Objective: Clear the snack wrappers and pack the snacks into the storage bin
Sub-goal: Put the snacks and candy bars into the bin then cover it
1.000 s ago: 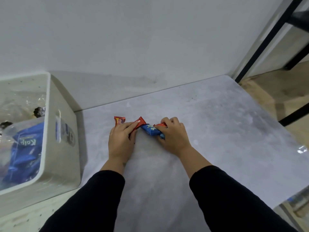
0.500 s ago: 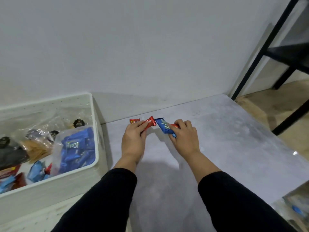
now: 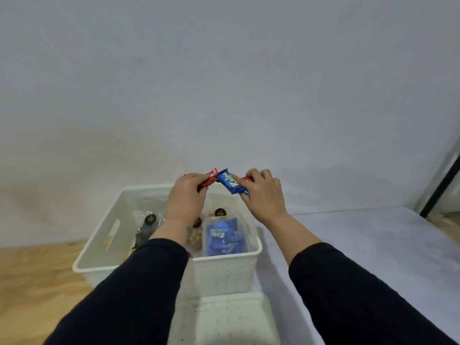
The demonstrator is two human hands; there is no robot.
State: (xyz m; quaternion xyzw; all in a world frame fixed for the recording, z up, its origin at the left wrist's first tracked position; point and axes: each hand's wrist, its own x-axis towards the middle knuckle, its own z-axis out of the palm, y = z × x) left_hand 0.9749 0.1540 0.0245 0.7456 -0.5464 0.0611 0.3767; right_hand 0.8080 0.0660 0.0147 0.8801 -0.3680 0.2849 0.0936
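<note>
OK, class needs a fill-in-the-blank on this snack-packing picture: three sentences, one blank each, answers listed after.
1. The right hand holds a snack bar whose wrapper is mainly ____.
2. The left hand grips a snack in a ____ wrapper.
3. Both hands are raised above the white storage ____.

Answers: blue; red; bin

White bin [image 3: 224, 272] with a dotted pattern — blue packets [image 3: 225, 239] inside. A blue bar [image 3: 231, 183] with pale lettering, red bars [image 3: 207, 181] beside it. Black sleeves [image 3: 139, 290], grey counter [image 3: 373, 235], pale wall [image 3: 224, 83].
</note>
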